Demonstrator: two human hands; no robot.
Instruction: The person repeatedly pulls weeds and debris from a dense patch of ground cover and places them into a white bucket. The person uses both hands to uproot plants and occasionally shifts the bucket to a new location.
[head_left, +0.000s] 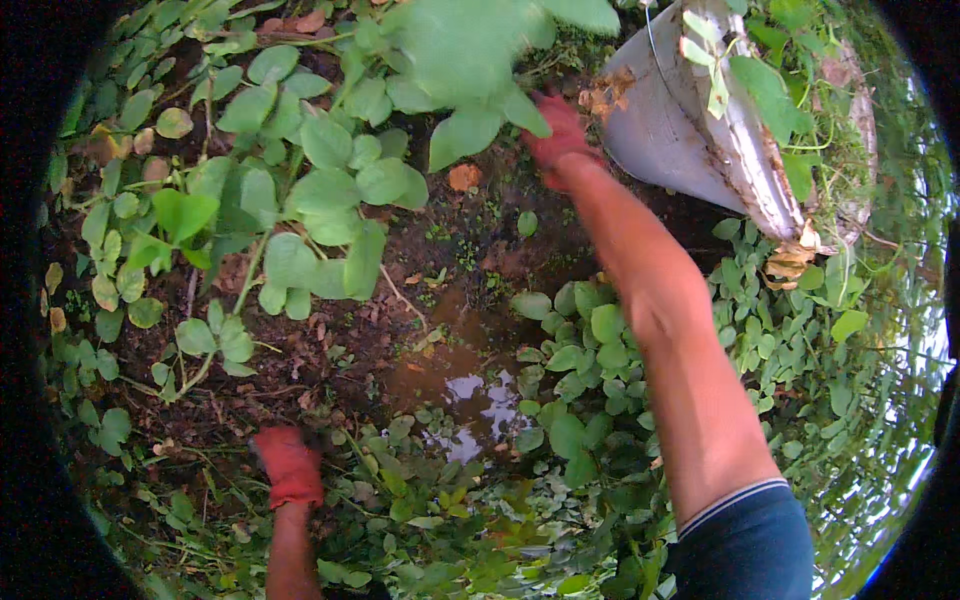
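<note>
My left hand [290,466], in a red glove, is low on the left, against dark soil and leaf litter [300,380] among low weeds. Its fingertips are blurred against the ground. Far ahead, my right arm stretches up to a second red glove; my right hand [562,140] is down by the soil beside a leafy green plant [465,135]. Leaves cover part of its fingers, so its grip is hidden. Just right of that hand, a dirty white bucket [660,125] with a wire handle lies tilted, its wide rim toward the right.
A shallow muddy puddle [470,400] lies between my arms. Broad-leaved plants [325,195] crowd the left, and more low foliage [585,420] grows along the right. Pulled weeds and vines [840,170] hang about the bucket's mouth. A thin twig [405,298] lies on the soil.
</note>
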